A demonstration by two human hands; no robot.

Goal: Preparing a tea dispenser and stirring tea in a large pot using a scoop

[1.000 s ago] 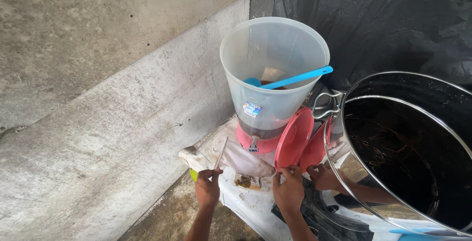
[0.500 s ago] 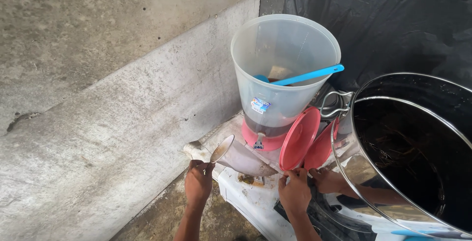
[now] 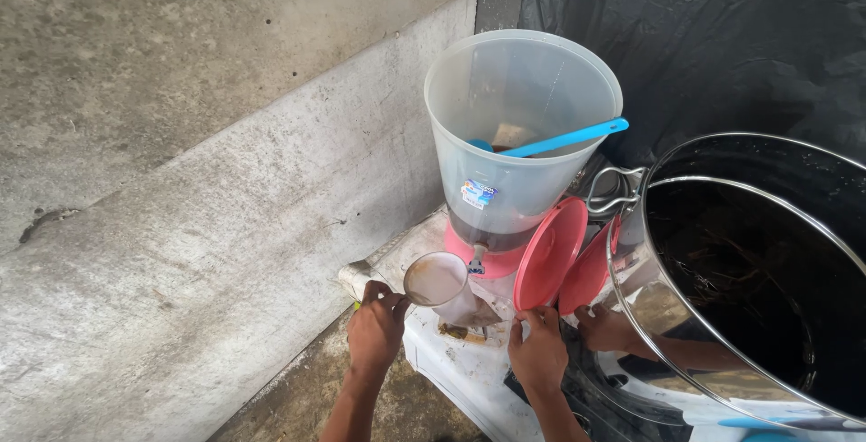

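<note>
My left hand holds the round open mouth of a clear plastic bag just below the small tap of a translucent cone-shaped dispenser. The dispenser stands on a pink base, has dark liquid at its bottom and a blue ladle inside. My right hand grips the bag's lower end, with its fingertips against the bottom edge of a red lid.
A large steel pot with dark contents stands at the right and mirrors my hand in its wall. The red lid leans on it. A concrete wall runs along the left, and black plastic sheeting hangs behind. A white surface lies under the bag.
My left hand has lifted the bag's mouth and turned it up under the tap. My right hand has stayed by the red lid. The view has shifted slightly.
</note>
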